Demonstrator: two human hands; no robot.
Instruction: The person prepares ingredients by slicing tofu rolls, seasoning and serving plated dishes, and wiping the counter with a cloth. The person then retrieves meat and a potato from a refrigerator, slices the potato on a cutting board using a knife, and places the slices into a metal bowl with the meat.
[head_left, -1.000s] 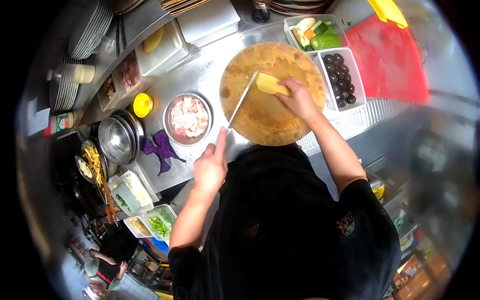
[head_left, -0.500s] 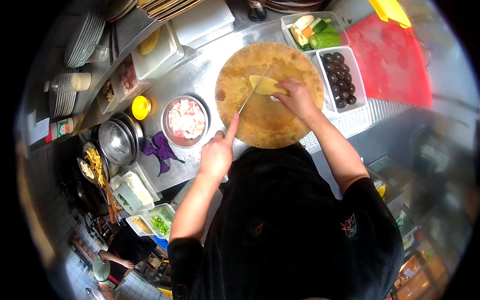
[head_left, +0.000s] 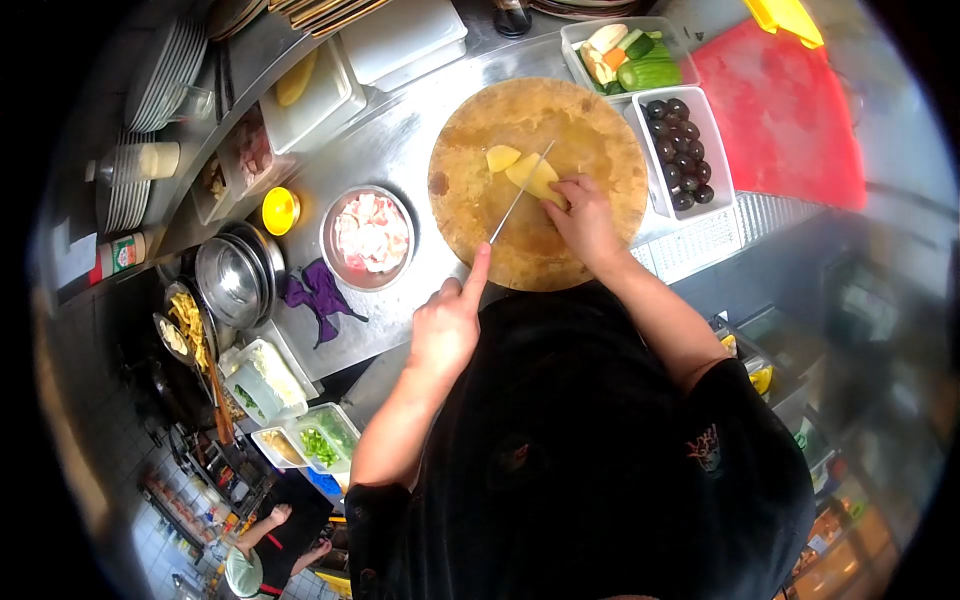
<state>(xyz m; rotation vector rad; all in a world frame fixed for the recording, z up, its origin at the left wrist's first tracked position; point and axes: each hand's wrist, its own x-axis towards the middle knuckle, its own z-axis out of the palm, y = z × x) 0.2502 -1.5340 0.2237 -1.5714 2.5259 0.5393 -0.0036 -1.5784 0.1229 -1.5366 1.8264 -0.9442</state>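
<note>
My left hand (head_left: 447,325) is closed round the handle of a knife, its index finger stretched along the back of the blade (head_left: 517,205). The blade stands over a yellow peeled vegetable (head_left: 533,176) on the round wooden chopping board (head_left: 490,250). My right hand (head_left: 583,217) grips the right end of that vegetable with bent fingers. A cut-off yellow piece (head_left: 502,157) lies apart on the board, left of the blade.
A metal bowl of sliced meat (head_left: 372,238) and purple leaves (head_left: 324,300) are left of the board. A box of dark round items (head_left: 702,205), a vegetable box (head_left: 690,66) and a red board (head_left: 785,120) are right. Another person (head_left: 285,530) is at lower left.
A piece has come off the yellow vegetable's left end and lies separate. My left hand and the knife have moved right, up to the remaining part. The other person has shifted.
</note>
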